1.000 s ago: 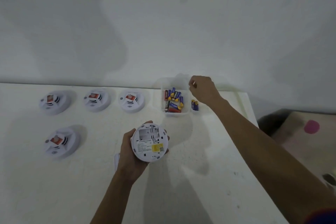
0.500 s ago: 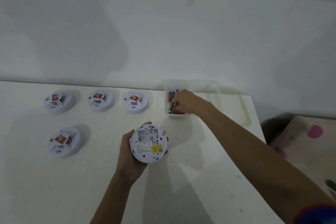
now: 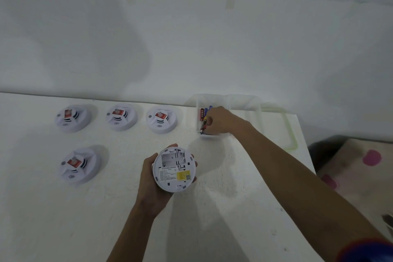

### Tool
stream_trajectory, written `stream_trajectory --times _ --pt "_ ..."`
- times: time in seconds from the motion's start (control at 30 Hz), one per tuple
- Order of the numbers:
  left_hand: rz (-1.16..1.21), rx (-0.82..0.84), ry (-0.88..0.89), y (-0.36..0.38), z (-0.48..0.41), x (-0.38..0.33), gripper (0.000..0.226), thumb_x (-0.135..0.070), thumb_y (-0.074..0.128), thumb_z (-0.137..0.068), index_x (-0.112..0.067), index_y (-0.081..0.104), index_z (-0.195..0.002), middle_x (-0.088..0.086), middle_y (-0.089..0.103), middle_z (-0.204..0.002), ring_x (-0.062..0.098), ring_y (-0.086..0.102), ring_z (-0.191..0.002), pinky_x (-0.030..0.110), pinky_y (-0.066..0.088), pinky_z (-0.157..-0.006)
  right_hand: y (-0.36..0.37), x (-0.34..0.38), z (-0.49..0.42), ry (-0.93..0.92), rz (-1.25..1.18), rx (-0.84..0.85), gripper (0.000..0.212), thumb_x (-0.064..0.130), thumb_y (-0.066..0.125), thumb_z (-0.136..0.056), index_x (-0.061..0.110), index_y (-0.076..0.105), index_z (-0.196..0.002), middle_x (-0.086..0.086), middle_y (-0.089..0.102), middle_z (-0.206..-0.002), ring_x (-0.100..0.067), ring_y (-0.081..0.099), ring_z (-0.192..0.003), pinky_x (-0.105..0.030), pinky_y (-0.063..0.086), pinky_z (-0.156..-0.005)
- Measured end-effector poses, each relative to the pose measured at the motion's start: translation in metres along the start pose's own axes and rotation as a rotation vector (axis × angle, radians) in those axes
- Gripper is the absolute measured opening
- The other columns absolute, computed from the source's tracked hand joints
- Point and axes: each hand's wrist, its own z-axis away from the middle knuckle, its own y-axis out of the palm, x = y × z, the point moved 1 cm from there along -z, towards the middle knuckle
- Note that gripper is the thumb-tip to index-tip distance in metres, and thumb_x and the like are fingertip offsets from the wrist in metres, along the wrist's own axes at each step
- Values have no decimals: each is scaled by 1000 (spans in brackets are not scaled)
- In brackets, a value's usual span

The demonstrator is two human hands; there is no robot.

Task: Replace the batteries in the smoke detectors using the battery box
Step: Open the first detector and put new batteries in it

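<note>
Right hand [image 3: 223, 120] dropped into battery box [image 3: 214, 136], pinching battery [image 3: 203, 126]; left hand [image 3: 152, 187] grips detector [image 3: 174, 169].

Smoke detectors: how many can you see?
5. Three sit in a back row: the left detector, middle detector and right detector. The near detector lies in front, leftward. The left hand holds the fifth detector, back side up. None seem hidden.
</note>
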Motion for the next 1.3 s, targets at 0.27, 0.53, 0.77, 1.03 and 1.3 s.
stream_trajectory --times 0.27,0.53,0.77,1.03,1.3 --pt "-174 -40 98 12 -2 1 55 -40 78 -62 -15 69 -110 23 64 -115 43 61 -106 55 52 -83 -21 5 -11 -4 -189 -169 14 18 65 -76 16 54 -84 9 54 -75 -13 51 -68 -23 37 -55" --pt "-94 -12 59 0 -2 -7 51 -39 74 -69 -14 68 -113 23 64 -117 42 61 -108 54 51 -86 -14 9 -23 115 -530 -323 21 11 53 -90 -4 55 -75 -13 54 -69 -10 44 -57 -21 36 -55" --pt "48 -41 7 -11 0 -7 49 -36 43 -93 -9 50 -132 28 49 -134 47 45 -125 60 35 -102 3 7 -28 148 -497 -244 13 9 35 -96 6 43 -105 -1 50 -72 -17 50 -66 -31 41 -61" --pt "-167 -100 99 -2 -1 -10 63 -41 85 -54 -14 70 -109 24 64 -117 44 62 -105 53 53 -77 10 7 -33 186 -347 -105 23 15 52 -89 2 54 -108 -16 57 -105 -31 55 -98 -35 46 -78" --pt "-164 -88 74 -2 2 -10 65 -41 86 -55 -14 69 -111 25 63 -117 45 60 -106 54 53 -79 1 7 -34 159 -326 -84 33 12 66 -79 8 49 -107 -11 57 -97 -26 55 -83 -36 48 -68"
